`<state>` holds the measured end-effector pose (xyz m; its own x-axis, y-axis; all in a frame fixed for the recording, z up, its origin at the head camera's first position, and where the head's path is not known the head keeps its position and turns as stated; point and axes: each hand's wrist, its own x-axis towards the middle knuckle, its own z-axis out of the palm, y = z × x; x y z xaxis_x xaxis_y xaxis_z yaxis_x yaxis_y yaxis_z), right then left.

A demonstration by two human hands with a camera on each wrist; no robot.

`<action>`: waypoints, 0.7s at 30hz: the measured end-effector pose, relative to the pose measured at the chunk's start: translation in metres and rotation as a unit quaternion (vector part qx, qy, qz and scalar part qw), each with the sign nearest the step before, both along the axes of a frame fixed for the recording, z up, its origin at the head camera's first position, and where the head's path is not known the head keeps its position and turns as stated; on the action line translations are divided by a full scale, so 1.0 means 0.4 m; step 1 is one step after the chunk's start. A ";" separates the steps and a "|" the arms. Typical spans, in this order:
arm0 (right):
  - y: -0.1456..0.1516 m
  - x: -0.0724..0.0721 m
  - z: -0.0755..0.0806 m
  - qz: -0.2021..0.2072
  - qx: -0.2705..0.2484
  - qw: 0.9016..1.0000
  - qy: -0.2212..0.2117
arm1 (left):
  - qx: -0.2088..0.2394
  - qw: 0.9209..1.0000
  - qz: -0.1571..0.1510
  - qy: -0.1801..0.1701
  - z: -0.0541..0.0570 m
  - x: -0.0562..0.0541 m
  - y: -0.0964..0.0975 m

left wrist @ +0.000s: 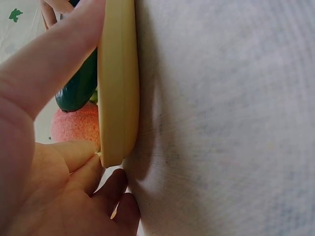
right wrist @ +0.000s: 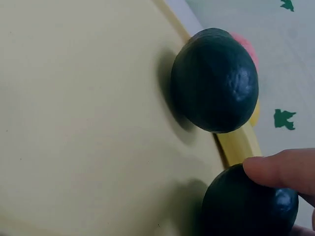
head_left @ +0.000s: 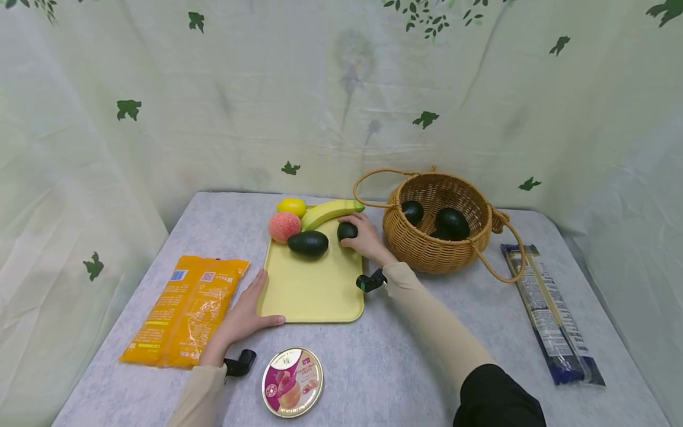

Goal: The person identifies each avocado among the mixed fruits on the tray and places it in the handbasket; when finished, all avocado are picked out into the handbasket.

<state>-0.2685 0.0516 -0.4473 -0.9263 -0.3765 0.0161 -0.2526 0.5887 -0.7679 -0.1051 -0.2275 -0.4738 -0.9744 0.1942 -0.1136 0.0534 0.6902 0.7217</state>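
Note:
My right hand grips a dark green avocado at the right side of the yellow tray; its fingertip presses the avocado's skin in the right wrist view. A second avocado lies on the tray to the left. Behind these are a banana, a pink peach-like fruit and a lemon. With thumb and fingers spread, my left hand touches the tray's front left corner. In the left wrist view the fingertips meet the tray's rim.
A wicker basket with dark avocados inside stands right of the tray, its handles splayed outward. An orange packet lies at left, a round tin in front, and a long dark blue packet at far right. A patterned curtain hangs behind.

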 end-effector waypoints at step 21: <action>0.112 0.083 0.165 0.094 -0.153 0.983 -0.045 | -0.007 1.000 -0.001 0.006 -0.005 -0.004 -0.003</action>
<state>-0.2351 0.0966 -0.3813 -0.8438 -0.5311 0.0768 -0.2583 0.2764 -0.9257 -0.1068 -0.2286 -0.4760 -0.9751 0.1954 -0.1049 0.0637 0.6999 0.7114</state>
